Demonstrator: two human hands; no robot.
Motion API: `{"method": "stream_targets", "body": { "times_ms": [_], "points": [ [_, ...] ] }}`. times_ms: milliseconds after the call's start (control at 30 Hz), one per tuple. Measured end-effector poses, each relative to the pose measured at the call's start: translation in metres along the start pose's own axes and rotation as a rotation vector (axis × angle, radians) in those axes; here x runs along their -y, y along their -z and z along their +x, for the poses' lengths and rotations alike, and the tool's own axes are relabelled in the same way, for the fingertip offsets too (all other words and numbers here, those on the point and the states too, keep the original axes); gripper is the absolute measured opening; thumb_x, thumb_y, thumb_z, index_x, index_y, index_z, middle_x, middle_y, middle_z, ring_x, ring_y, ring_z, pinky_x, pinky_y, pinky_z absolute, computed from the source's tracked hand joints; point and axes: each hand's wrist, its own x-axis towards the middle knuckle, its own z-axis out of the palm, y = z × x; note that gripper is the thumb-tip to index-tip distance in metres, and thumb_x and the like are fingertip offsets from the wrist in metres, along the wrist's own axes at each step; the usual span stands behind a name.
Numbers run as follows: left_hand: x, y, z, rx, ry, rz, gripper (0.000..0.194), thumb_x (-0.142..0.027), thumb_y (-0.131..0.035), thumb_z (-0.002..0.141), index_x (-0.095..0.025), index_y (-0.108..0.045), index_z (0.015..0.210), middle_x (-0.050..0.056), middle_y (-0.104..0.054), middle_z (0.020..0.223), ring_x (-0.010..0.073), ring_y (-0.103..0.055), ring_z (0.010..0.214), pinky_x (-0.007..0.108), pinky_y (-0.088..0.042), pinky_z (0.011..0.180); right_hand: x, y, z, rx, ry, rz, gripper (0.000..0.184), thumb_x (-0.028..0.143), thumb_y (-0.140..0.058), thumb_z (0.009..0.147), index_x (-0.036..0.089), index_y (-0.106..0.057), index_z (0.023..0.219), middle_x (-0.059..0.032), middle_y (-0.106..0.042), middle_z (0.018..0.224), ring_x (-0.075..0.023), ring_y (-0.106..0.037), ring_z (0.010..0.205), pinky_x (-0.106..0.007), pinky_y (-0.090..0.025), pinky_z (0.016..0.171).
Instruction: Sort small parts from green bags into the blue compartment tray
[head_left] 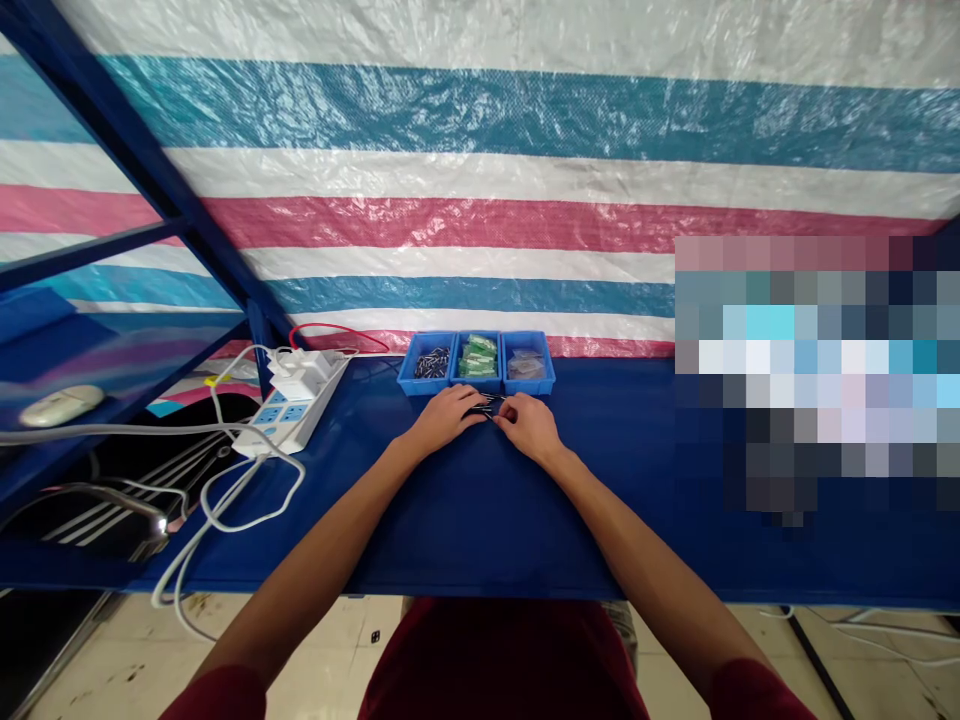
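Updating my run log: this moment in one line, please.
left hand: at dark slim pieces; right hand: beside them, fingers curled; blue bins: row of three, beyond hands; power strip: left side

No text, label, brand or number is legible. The green pieces in the middle blue tray bear pale areas too small to resolve as print. Any marking on the white power strip is unreadable at this size. The pixelated area at right yields no characters. A dark square mark with pale spots shows over the floor; its meaning is indeterminable
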Motion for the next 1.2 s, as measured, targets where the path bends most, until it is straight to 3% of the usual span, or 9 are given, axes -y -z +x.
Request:
{"method": "stream_targets", "body": {
  "times_ms": [133, 533, 733, 967, 1200],
  "points": [
    [-0.001, -0.003, -0.001, -0.005, 0.011, -0.064, 0.019, -0.031, -0.053, 0.091, -0.019, -0.062, 0.103, 0.007, -0.062, 0.104, 0.0207, -0.057, 0.099, 0.033, -0.046, 0.087, 0.0, -0.001, 0.0, 0.121, 0.012, -0.088, 0.009, 0.027, -0.069, 0.078, 0.021, -0.064, 0.075, -0.0005, -0.062, 0.084, -0.0154, -0.056, 0.077, -0.025, -0.035, 0.062],
    [0.001, -0.003, -0.001, 0.047, 0.019, -0.152, 0.019, -0.031, -0.051, 0.092, -0.018, -0.064, 0.092, 0.005, -0.064, 0.096, 0.0191, -0.057, 0.092, 0.031, -0.046, 0.082, 0.008, 0.001, 0.001, 0.207, -0.045, -0.203, 0.01, 0.025, -0.056, 0.088, 0.021, -0.064, 0.085, -0.0038, -0.064, 0.097, -0.0177, -0.06, 0.088, -0.027, -0.041, 0.071],
    [0.003, -0.005, -0.001, 0.003, 0.015, -0.158, 0.024, -0.035, -0.049, 0.093, -0.018, -0.065, 0.095, 0.006, -0.065, 0.097, 0.0187, -0.058, 0.093, 0.03, -0.047, 0.083, 0.007, -0.001, 0.001, 0.252, -0.034, -0.274, 0.014, 0.024, -0.048, 0.093, 0.019, -0.061, 0.096, -0.0068, -0.062, 0.105, -0.0175, -0.061, 0.089, -0.026, -0.043, 0.072],
    [0.001, 0.0, -0.001, -0.066, 0.024, -0.2, 0.032, -0.038, -0.045, 0.095, -0.017, -0.069, 0.091, 0.007, -0.068, 0.09, 0.0176, -0.062, 0.086, 0.03, -0.049, 0.08, 0.004, -0.003, 0.0, 0.122, 0.009, -0.131, 0.014, 0.022, -0.044, 0.096, 0.019, -0.057, 0.097, -0.0051, -0.063, 0.099, -0.0165, -0.06, 0.085, -0.025, -0.041, 0.07],
    [-0.007, 0.012, -0.003, -0.248, 0.033, -0.257, 0.029, -0.034, -0.05, 0.093, -0.017, -0.071, 0.083, 0.006, -0.07, 0.081, 0.0159, -0.063, 0.076, 0.029, -0.051, 0.073, 0.002, -0.002, -0.001, -0.077, 0.098, 0.129, 0.016, 0.023, -0.046, 0.093, 0.02, -0.062, 0.089, -0.0026, -0.065, 0.087, -0.0155, -0.059, 0.079, -0.025, -0.041, 0.074]
  ]
}}
